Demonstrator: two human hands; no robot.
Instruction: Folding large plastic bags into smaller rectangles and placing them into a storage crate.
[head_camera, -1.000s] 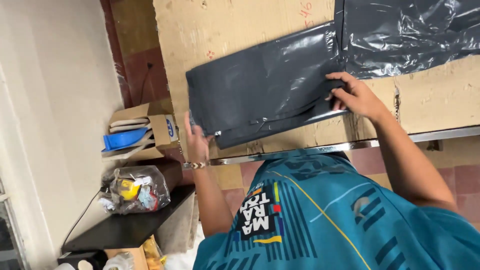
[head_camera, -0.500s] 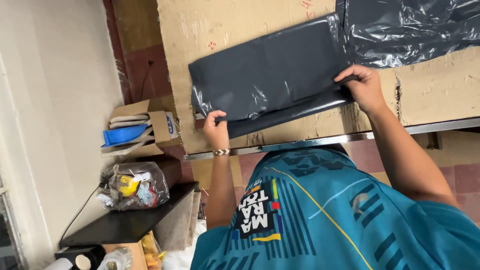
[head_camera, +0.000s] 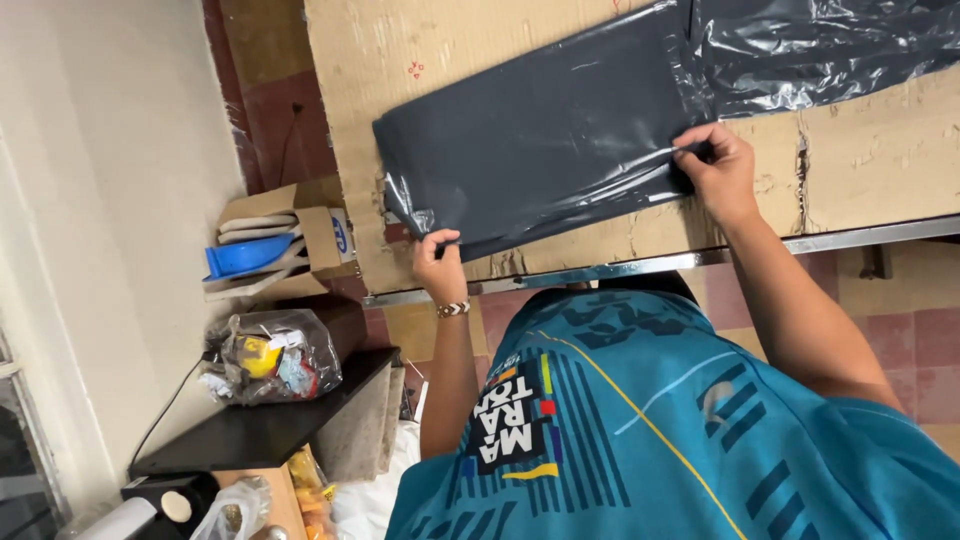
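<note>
A flat dark grey plastic bag (head_camera: 540, 130) lies on a cardboard-covered table (head_camera: 880, 150). My left hand (head_camera: 438, 262) pinches the bag's near left corner at the table's front edge. My right hand (head_camera: 720, 172) grips the bag's near right edge, fingers curled over the plastic. A second crumpled black plastic sheet (head_camera: 820, 45) lies just beyond, at the upper right. My teal printed shirt (head_camera: 640, 430) fills the lower middle of the view.
A metal rail (head_camera: 700, 260) edges the table front. At left, an open cardboard box (head_camera: 285, 240) holds blue items. A clear bag of mixed things (head_camera: 270, 355) sits on a black shelf (head_camera: 260, 425) beside a pale wall. Tiled floor shows below.
Both hands have shifted along the bag's near edge; the left hand moved from open beside the bag to pinching its corner. The bag now lies flatter and more spread out.
</note>
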